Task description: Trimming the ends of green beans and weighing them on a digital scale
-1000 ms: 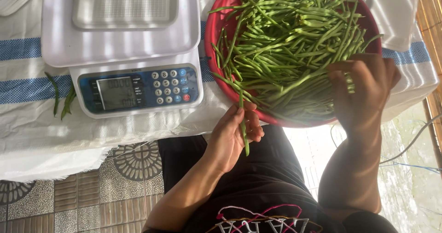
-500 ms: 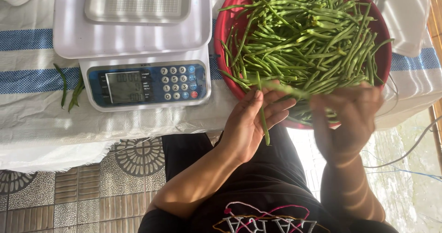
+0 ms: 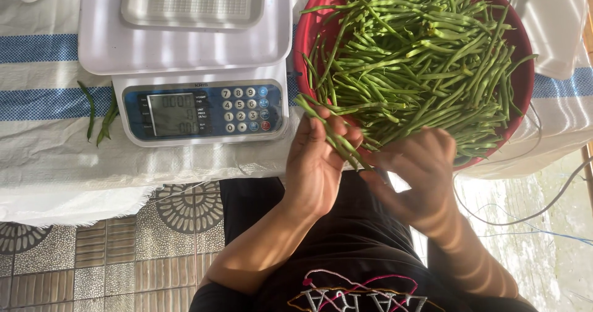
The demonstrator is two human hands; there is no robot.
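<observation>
While the left hand (image 3: 315, 164) closed its fingers around a small bunch of long green beans (image 3: 330, 136), the bunch lay slantwise across the palm, its upper ends poking out towards the scale and its lower ends reaching down to the right hand (image 3: 420, 176). That right hand was blurred, its fingers curled in near the lower tips of the held beans; whether it actually pinched them or only touched them could not be told. Both hands met just below the near rim of a red plastic basin (image 3: 524, 87), which was heaped with loose green beans (image 3: 420, 59) lying in all directions.

To the left of the basin, touching or nearly touching its rim, stood a white digital weighing scale (image 3: 185, 53) with a blue keypad panel and a grey display facing the person. A white ribbed tray (image 3: 194, 3) sat on the scale's platform. Further left, two or three stray beans (image 3: 102, 117) lay on the bench, well apart from the basin. The bench was covered with a white woven cloth (image 3: 55, 158) bearing blue stripes, its frayed edge hanging over patterned floor tiles (image 3: 92, 269). A white folded object (image 3: 550, 28) rested beyond the basin's right side, and thin cables (image 3: 543, 207) trailed below it.
</observation>
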